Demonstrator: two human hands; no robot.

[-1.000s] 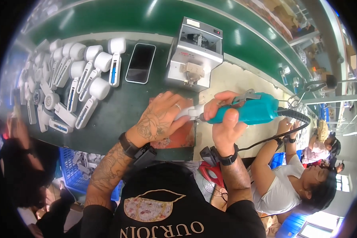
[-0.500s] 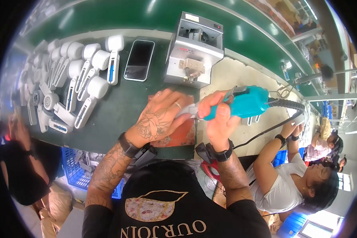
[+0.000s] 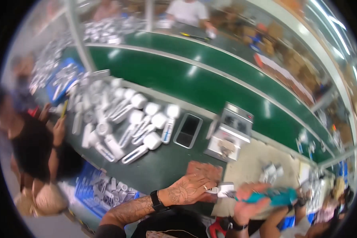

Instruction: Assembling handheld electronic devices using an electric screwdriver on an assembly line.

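Observation:
My left hand [image 3: 190,189] has its fingers closed around a white shower-head-shaped part [image 3: 226,190] with a short handle, held low over the bench. To its right, my right hand [image 3: 250,200] grips a teal corded electric screwdriver [image 3: 281,196]; its front end points left at the white part. Motion blurs the right hand, and whether the tip touches the part cannot be made out. A reddish pad [image 3: 202,169] lies on the green bench top under and beyond my left hand.
Many similar white parts [image 3: 137,119] are heaped at left. Beyond my hands lie a phone [image 3: 188,131] and a grey bench machine [image 3: 232,131]. A blue basket [image 3: 83,192] of parts stands below the bench edge. Co-workers sit left [image 3: 33,139] and right.
My view has swung up and left, so bench things appear lower and further right. Both hands still hold the white part and the screwdriver, close together.

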